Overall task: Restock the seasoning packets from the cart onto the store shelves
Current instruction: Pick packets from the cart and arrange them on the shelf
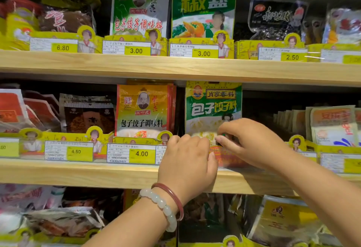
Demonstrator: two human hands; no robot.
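Both hands are working at the front of the middle shelf (117, 172), seating a green-and-white seasoning packet (213, 108) upright in its slot beside the orange packets (142, 110). The left hand (187, 161) is curling over the packet's lower edge by the yellow price rail (125, 153), while the right hand (248, 141) is pinching its bottom corner. It looks like the placing step; next they would need to release and fetch more from the cart, which is out of sight.

Pale wooden shelf boards (175, 67) run across at three levels, fronted by yellow price-tag holders (136, 50). Dark recesses (273, 98) behind; light falls evenly from the front.
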